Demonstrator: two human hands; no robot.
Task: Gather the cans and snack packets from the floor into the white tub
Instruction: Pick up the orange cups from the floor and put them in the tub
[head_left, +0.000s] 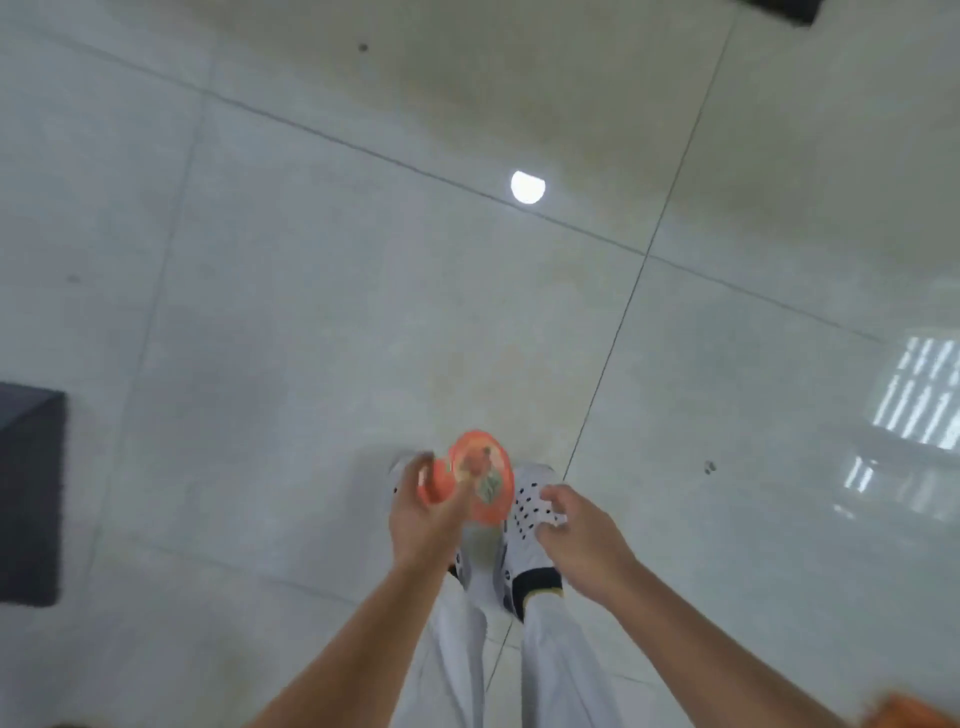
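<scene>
left hand (431, 512): orange can (480, 475) is held over the white shoes (527, 519) | right hand (576, 530): loosely curled, nothing held | can: blurred; thought light, stiff, slippery; best gripped round its side | white tub: not seen

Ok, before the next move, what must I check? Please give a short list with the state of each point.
1. Left hand holds the orange can: ok, fingers curled round it.
2. Right hand free for another item: ok, it holds nothing.
3. White tub in view: not ok, none seen.
4. More cans or packets on the floor: cannot tell; only an orange edge shows at the bottom right corner.
5. Dark block apart from the shoes: ok.
</scene>
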